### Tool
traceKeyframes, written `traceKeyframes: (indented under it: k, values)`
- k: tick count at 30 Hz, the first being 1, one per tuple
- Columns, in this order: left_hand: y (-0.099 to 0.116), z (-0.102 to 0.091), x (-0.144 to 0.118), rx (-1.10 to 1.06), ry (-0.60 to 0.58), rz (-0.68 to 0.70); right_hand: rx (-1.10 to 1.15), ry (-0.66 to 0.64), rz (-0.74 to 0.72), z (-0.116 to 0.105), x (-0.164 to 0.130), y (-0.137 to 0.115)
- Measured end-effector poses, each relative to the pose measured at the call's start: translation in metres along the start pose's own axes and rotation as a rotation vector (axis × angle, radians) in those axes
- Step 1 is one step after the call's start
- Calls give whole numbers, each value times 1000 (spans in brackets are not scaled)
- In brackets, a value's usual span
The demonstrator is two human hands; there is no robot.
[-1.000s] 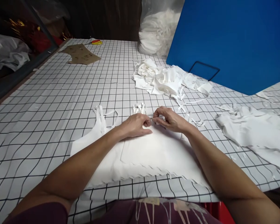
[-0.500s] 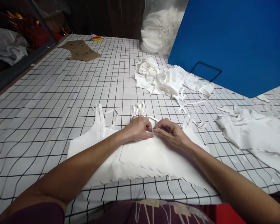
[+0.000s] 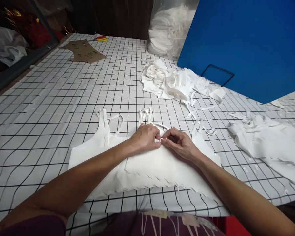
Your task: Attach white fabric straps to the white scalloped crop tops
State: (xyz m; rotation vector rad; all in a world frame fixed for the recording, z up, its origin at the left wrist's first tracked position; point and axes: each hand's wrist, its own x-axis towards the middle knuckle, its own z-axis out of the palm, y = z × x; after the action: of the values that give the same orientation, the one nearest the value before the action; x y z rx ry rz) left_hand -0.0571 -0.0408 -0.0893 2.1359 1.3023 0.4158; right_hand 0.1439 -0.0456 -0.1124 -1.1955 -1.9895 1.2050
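A stack of flat white garment pieces (image 3: 147, 170) with thin straps lies on the grid-patterned table (image 3: 51, 108) right in front of me. My left hand (image 3: 146, 137) and my right hand (image 3: 178, 142) meet at the stack's upper middle edge. Both pinch the top white piece there, fingertips almost touching. Straps (image 3: 145, 114) stick out just beyond my fingers. What lies between the fingertips is too small to make out.
A crumpled heap of white fabric (image 3: 177, 82) lies beyond the stack. More white pieces (image 3: 267, 141) lie at the right. A blue board (image 3: 248, 42) leans at the back right beside a plastic bag of white material (image 3: 167, 29). A cardboard pattern (image 3: 83, 50) and a yellow-red tool (image 3: 101, 38) lie far left.
Both hands have drawn slightly toward me along the stack's upper edge and closed together. The view has shifted a little.
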Motion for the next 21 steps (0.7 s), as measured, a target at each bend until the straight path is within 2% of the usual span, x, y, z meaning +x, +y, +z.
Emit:
traceKeyframes:
  k: [7,13,21]
  values:
    - [4,1,-3,123,-23,58,-58,-110,-60,-14,-2,-1]
    - [10,7,-5,218,17,79,90,-14,32,-9,-5,5]
    - [7,10,-4,183,44,52,37,17,-81,-1,-8,2]
